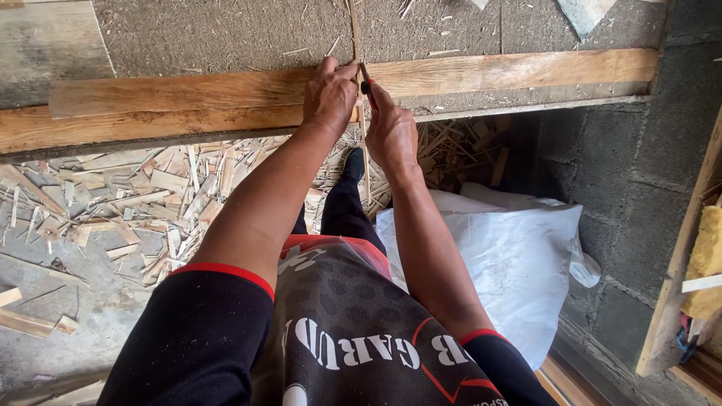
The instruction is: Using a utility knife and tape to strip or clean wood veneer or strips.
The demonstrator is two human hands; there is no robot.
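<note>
At the top centre of the frame the left hand (329, 96) has its fingers pinched around a thin bamboo strip (364, 143) that runs upright past the wooden plank (226, 105). Just beside it, the right hand (389, 131) has its fingers closed on a red-handled knife (367, 87), held against the strip. The step looks like splitting or shaving; the blade would need steady guidance along the strip. Wood shavings (150, 195) cover the floor at left, a white sack (511, 256) lies at right.

A long wooden plank (188, 101) spans the workbench (226, 30). Below the plank, wood scraps (135, 203) litter the concrete floor (83, 316), a white sack (511, 256) lying to their right.
</note>
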